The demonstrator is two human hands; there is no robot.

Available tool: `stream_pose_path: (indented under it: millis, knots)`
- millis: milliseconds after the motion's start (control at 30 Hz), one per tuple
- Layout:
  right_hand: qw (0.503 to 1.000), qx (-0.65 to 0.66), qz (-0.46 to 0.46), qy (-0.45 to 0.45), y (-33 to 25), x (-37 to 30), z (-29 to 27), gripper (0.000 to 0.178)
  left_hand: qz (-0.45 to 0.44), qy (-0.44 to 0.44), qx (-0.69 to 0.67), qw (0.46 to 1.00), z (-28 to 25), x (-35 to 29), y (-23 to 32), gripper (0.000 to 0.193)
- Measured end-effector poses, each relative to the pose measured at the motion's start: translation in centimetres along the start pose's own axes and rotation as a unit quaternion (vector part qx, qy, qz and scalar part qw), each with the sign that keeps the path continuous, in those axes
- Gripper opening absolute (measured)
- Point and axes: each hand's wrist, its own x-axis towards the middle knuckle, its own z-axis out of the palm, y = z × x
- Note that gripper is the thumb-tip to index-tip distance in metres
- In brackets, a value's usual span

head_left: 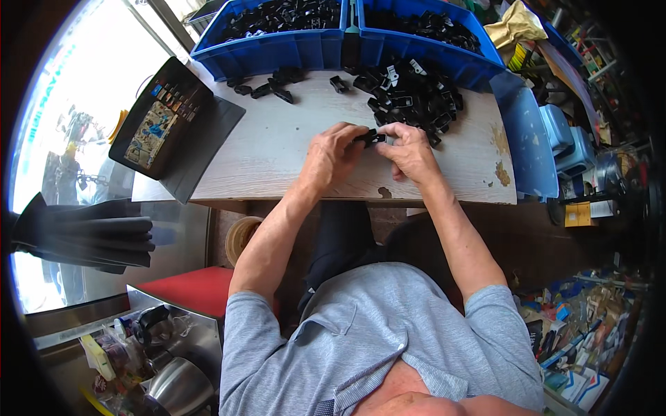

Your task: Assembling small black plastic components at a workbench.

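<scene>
A small black plastic part point(372, 137) is held between both hands above the near half of the white table. My left hand point(331, 157) is closed on its left end, with fingertips and thumb gripping it. From the other side, my right hand point(412, 154) pinches the right end, where a lighter metallic-looking bit shows. The fingers hide much of the part. Just beyond my right hand spreads a heap of similar black parts point(409, 100), a few with silvery pieces. Farther left lie several loose black parts point(272, 89).
Two blue bins point(284, 57) point(423, 61) full of black parts stand along the table's far edge. A tablet point(163, 118) in a dark folding cover leans at the left. Light-blue plastic containers point(531, 139) stand beyond the right edge. A metal kettle point(179, 388) sits lower left.
</scene>
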Motion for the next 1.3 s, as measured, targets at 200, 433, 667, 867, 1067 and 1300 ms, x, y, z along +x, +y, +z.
stream_pose_path:
  millis: [200,433,667,867,1067,1300]
  knots:
    - [0.999,-0.029,0.017,0.012,-0.2,0.0,0.2,0.035,0.074,-0.029,0.043,0.996,0.2,0.9,-1.0,0.025]
    - [0.999,-0.043,0.030,-0.004,-0.6,0.0,0.1,0.031,0.118,-0.077,0.051,0.989,0.2,1.7,-1.0,0.028]
    - [0.997,-0.069,0.039,-0.008,-0.9,0.2,0.0,0.030,0.157,-0.067,0.033,0.985,0.7,1.8,-1.6,0.034]
    - [0.997,-0.062,0.051,-0.016,-1.0,0.3,0.1,0.031,0.179,-0.081,0.060,0.979,0.7,1.7,-1.4,0.038]
    - [0.997,-0.058,0.047,-0.005,-0.7,0.2,-0.1,0.028,0.201,-0.079,0.163,0.963,0.5,0.6,-0.3,0.039]
    - [0.997,-0.061,0.040,-0.014,-1.1,0.2,0.2,0.028,0.124,-0.056,0.112,0.984,0.5,0.5,-2.2,0.040]
